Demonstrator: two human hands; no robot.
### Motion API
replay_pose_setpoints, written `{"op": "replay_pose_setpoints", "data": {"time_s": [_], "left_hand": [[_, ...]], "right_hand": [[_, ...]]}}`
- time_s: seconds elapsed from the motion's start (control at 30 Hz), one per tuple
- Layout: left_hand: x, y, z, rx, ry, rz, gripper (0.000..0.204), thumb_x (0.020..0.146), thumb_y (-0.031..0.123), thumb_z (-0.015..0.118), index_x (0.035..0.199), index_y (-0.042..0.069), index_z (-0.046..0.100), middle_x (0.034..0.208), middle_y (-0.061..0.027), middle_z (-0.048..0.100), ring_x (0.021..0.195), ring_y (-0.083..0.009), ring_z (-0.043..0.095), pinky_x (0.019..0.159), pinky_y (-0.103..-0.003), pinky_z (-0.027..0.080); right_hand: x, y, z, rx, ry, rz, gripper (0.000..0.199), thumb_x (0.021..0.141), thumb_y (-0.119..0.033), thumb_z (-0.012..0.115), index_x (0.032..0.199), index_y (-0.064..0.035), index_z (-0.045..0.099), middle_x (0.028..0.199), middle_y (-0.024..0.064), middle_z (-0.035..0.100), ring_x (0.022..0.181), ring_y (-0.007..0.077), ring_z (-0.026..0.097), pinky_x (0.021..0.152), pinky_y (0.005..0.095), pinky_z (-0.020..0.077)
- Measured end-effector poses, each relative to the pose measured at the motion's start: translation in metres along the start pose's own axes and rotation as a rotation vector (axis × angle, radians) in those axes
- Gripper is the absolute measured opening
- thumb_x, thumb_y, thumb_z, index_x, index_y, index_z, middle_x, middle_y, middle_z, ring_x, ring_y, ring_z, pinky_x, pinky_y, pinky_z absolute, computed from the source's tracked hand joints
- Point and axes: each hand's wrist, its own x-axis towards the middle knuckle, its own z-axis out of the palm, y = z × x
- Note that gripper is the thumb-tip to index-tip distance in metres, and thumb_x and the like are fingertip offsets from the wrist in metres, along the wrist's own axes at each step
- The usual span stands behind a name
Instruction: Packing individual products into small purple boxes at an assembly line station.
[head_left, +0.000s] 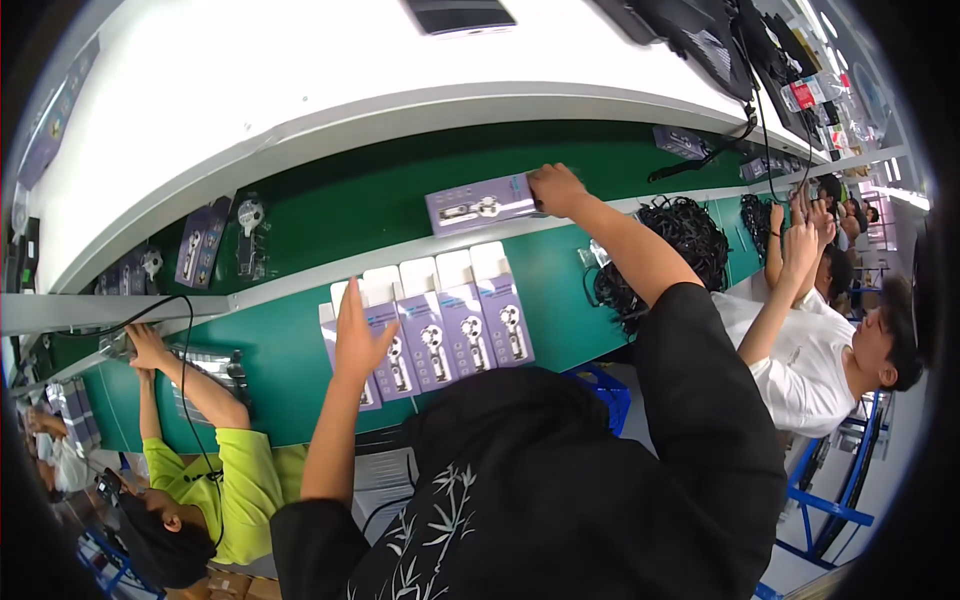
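My right hand (pixel 556 188) reaches far forward and grips the right end of a purple product box (pixel 480 204), which lies flat on the green conveyor belt (pixel 380 190). My left hand (pixel 357 335) rests with fingers spread on the leftmost boxes of a row of several purple boxes with white flaps (pixel 440 320) standing side by side on the green worktable (pixel 270 350).
Another purple box (pixel 200 240) and a clear packet (pixel 250 235) lie further left on the belt. A heap of black cables (pixel 680 245) sits at the right. A person in yellow-green works at my left, a person in white at my right. A blue crate (pixel 605 390) is below the table.
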Motion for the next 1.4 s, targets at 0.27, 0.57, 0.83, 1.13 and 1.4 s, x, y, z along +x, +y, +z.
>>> {"op": "replay_pose_setpoints", "data": {"time_s": [0.27, 0.57, 0.83, 1.13, 1.4], "left_hand": [[-0.155, 0.036, 0.032, 0.145, 0.017, -0.451, 0.076, 0.083, 0.019, 0.072, 0.146, -0.002, 0.035, 0.147, -0.0259, 0.039, 0.134, -0.0408, 0.042, 0.110, -0.043, 0.036], [-0.111, 0.064, 0.075, 0.571, -0.101, -0.358, 0.095, 0.073, 0.042, 0.080, 0.147, 0.003, 0.035, 0.153, -0.0297, 0.025, 0.140, -0.0483, 0.027, 0.113, -0.055, 0.026], [-0.098, 0.019, 0.105, 0.712, -0.178, -0.257, 0.122, 0.072, 0.075, 0.063, 0.151, -0.007, 0.018, 0.153, -0.0412, 0.008, 0.140, -0.0594, 0.013, 0.105, -0.074, 0.016], [-0.112, 0.010, 0.108, 0.626, -0.092, -0.208, 0.114, 0.078, 0.073, 0.057, 0.149, -0.008, 0.022, 0.152, -0.0420, 0.009, 0.141, -0.0598, 0.008, 0.105, -0.077, 0.007], [-0.109, 0.018, 0.098, 0.578, -0.246, -0.306, 0.115, 0.081, 0.074, 0.053, 0.151, -0.009, 0.014, 0.153, -0.0423, 0.001, 0.141, -0.0601, 0.000, 0.105, -0.076, 0.004]], "right_hand": [[-0.007, 0.196, 0.084, 0.140, 0.223, 0.355, 0.018, 0.076, -0.011, 0.061, 0.089, -0.0063, 0.071, 0.095, 0.0172, 0.071, 0.087, 0.0384, 0.066, 0.082, 0.0441, 0.0522], [-0.073, -0.025, 0.120, 1.052, 0.606, 0.326, 0.043, 0.081, -0.018, 0.061, 0.121, -0.0031, 0.061, 0.125, 0.0187, 0.062, 0.116, 0.0369, 0.055, 0.102, 0.0427, 0.0435], [-0.166, -0.233, 0.052, 0.892, 0.259, 0.193, 0.088, 0.079, -0.052, 0.069, 0.145, -0.0017, 0.038, 0.156, 0.0255, 0.023, 0.140, 0.0443, 0.025, 0.112, 0.0524, 0.0258], [-0.167, -0.272, 0.078, 0.566, 0.264, 0.270, 0.101, 0.080, -0.067, 0.058, 0.149, 0.0013, 0.032, 0.156, 0.0312, 0.016, 0.144, 0.0473, 0.014, 0.113, 0.0528, 0.0196], [-0.165, -0.270, 0.084, 0.523, 0.149, 0.249, 0.103, 0.086, -0.075, 0.045, 0.153, 0.0003, 0.024, 0.158, 0.0304, 0.009, 0.146, 0.0474, 0.010, 0.114, 0.0573, 0.0159]]}}
